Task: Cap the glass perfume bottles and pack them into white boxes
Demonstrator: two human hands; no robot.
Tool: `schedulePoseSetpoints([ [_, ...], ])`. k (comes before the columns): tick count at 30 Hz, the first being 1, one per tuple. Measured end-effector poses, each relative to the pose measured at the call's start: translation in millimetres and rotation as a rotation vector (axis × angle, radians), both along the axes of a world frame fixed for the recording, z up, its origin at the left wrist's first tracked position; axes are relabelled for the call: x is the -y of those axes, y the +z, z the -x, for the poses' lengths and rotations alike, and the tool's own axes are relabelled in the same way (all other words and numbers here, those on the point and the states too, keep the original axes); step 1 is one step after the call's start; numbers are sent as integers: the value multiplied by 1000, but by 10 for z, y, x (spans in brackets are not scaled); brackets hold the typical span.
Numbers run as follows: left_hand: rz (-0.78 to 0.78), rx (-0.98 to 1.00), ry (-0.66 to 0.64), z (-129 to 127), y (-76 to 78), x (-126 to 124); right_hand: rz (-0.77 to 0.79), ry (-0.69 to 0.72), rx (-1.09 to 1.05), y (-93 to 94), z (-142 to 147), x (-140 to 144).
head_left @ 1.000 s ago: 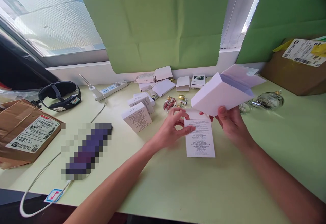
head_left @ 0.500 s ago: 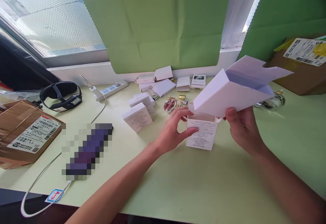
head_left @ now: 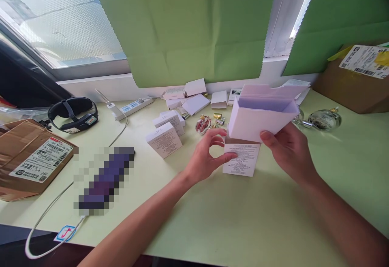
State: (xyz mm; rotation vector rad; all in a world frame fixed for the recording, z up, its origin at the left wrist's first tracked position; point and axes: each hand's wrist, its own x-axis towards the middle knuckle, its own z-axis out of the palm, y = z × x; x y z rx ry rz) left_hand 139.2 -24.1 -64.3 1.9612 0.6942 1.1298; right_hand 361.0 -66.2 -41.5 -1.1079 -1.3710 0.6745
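Near the middle of the pale green table [head_left: 212, 218], the person's right hand [head_left: 288, 151] grips a white carton sleeve [head_left: 258, 123] by its lower right corner, thumb on the near face and fingers behind, so that it hangs tilted in the air with its open mouth and flap turned up toward the window. Directly under it stands a smaller printed box [head_left: 242, 159], upright on the table, its top edge partly hidden by the sleeve. The left hand [head_left: 209, 153] steadies this box with the thumb tip against its left edge, the other fingers curled loosely and closed on nothing. Both cartons look like thin folded card: light, hollow and easily dented, so I judge that they want a gentle pinch along creased edges or corners, where the card is stiffest, not a squeeze on the broad faces. The smooth card may slip a little. Behind the left hand lie more small white boxes [head_left: 164, 139], a red glass perfume bottle [head_left: 203, 124] and a round clear bottle [head_left: 323, 119]. A brown parcel [head_left: 30, 157] sits at the far left.
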Motion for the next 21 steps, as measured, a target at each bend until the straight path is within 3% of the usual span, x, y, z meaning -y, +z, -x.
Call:
schedulePoseSetpoints([
  [6, -296, 17, 68, -14, -88, -31, 1, -61, 66, -67, -36, -12],
  [21, -247, 25, 73, -15, -108, -44, -25, -25, 115, -147, -42, -82],
])
